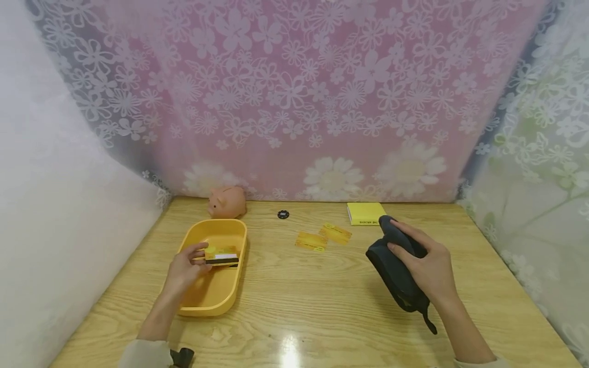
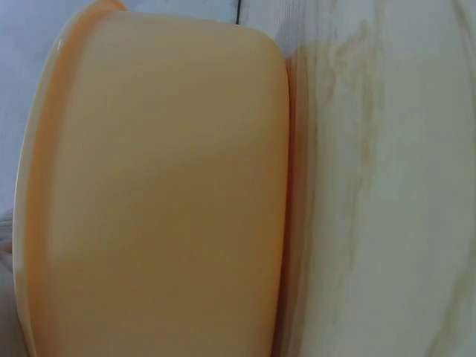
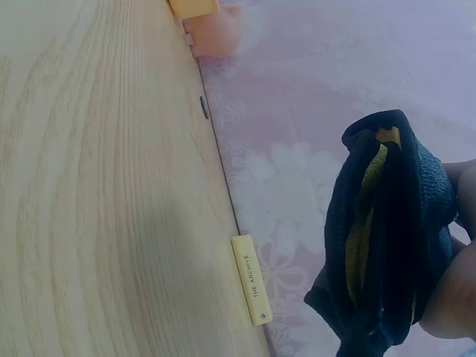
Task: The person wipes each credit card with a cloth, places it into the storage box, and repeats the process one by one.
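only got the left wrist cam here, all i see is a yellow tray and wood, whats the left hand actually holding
Observer: The left hand pinches a yellow card with a dark stripe, over the yellow tray.
Operator: and the right hand
Observer: The right hand grips a dark pouch on the table; the right wrist view shows yellow inside its open mouth.
Operator: any more cards out
Observer: Two more yellow cards lie flat on the table between tray and pouch.
Operator: anything else back there
Observer: A pink piggy bank stands behind the tray, near the curtain.
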`<state>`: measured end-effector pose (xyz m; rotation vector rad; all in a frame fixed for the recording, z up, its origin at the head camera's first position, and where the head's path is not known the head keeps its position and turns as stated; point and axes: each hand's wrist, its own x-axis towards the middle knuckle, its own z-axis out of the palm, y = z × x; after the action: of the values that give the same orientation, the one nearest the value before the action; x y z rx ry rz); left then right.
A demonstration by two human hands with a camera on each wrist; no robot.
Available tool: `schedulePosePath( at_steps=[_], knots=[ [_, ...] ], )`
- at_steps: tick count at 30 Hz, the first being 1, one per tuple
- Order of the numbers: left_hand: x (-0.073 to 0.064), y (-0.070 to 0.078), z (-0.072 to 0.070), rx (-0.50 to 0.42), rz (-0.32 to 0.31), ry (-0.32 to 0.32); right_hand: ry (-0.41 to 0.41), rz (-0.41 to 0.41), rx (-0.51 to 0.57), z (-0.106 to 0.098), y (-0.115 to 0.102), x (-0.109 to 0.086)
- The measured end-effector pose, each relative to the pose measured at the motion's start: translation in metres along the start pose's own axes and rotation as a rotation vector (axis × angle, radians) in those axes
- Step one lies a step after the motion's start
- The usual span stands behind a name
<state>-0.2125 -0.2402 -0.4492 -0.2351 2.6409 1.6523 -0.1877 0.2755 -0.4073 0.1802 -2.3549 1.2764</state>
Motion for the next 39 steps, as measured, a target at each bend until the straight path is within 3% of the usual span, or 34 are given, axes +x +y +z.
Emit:
schedulePosePath(
  at_steps=[11, 19, 25, 31, 39],
  knots=[
    [0.0067, -0.0009, 0.0020, 0.060, 0.014, -0.059, -0.014, 0.004, 0.004, 0.0037, -0.0028, -0.0001],
    [0.0050, 0.0001, 0.0023, 0.004, 0.020, -0.101, -0.021, 0.004, 0.001, 0.0046, -0.0025, 0.0004],
    [0.0025, -0.0003, 0.0014, -0.022, 0.009, -0.103, -0.022, -0.004, 0.009, 0.0048, -0.0017, 0.0007],
    [-0.0011, -0.0014, 0.0001, -0.042, 0.039, -0.122, -0.028, -0.022, 0.035, 0.0053, -0.0015, 0.0003],
    [-0.0004, -0.0010, 0.0011, -0.041, 0.009, -0.084, -0.029, -0.021, 0.042, 0.0056, -0.0018, 0.0005]
  ],
)
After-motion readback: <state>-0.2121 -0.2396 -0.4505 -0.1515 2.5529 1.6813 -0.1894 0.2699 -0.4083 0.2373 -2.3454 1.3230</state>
